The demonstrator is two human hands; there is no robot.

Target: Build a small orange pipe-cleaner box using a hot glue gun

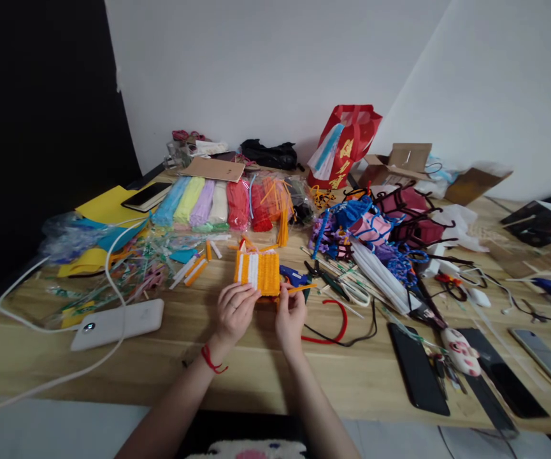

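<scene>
An orange-and-white striped pipe-cleaner panel [268,271] is held up over the middle of the table. My left hand [236,309] grips its lower left edge, fingers closed. At the lower right corner my right hand [290,317] pinches an orange pipe cleaner [304,288], whose free end sticks out to the right. Whether that strand is joined to the panel is hidden by the fingers. Just behind the right hand lies a blue glue gun [295,276]. Short orange and white cut pieces [195,271] lie left of the panel.
Bagged bundles of coloured pipe cleaners [218,201] lie behind. A white power bank [117,324] with a cable is at left. Finished-looking pipe-cleaner items [371,220], scissors-like pliers [335,284], a black phone [417,366] and a red gift bag [344,146] are toward the right.
</scene>
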